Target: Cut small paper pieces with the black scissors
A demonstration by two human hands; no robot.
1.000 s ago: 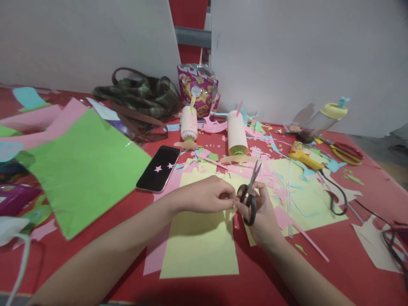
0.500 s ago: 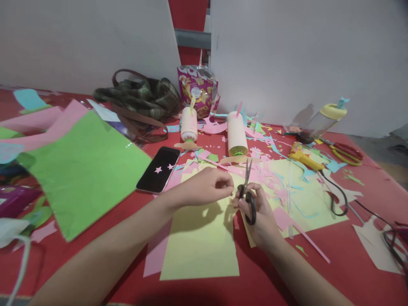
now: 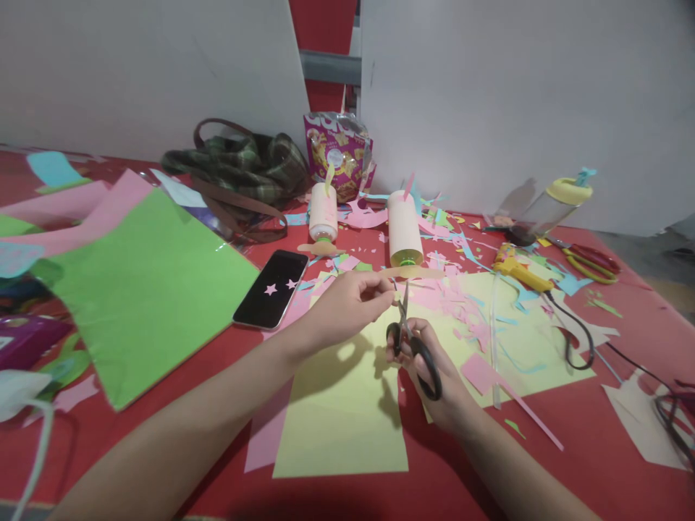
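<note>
My right hand (image 3: 434,369) grips black-handled scissors (image 3: 402,318), with the blades parted and pointing away from me. Close to the blade tips, my left hand (image 3: 350,304) is closed in a pinch. A tiny pale yellow scrap (image 3: 397,296) shows at its fingertips, between the blades; its shape is too small to tell. Below both hands lies a yellow paper sheet (image 3: 342,427), partly over a pink sheet (image 3: 266,438). Left of my left hand is a black phone (image 3: 266,307) with two pink paper stars (image 3: 271,289) on its screen.
Two paper-wrapped bottles (image 3: 405,228) stand behind my hands amid paper scraps. To the right are a yellow glue gun (image 3: 518,271), red-and-yellow-handled scissors (image 3: 589,262) and a clear container (image 3: 554,206). A green sheet (image 3: 152,297) lies left; a plaid bag (image 3: 244,170) and snack pouch (image 3: 339,152) stand behind.
The scissors have moved left, and their spread blades are now at my left fingertips. My left hand has turned and lifted slightly, showing the small yellow scrap.
</note>
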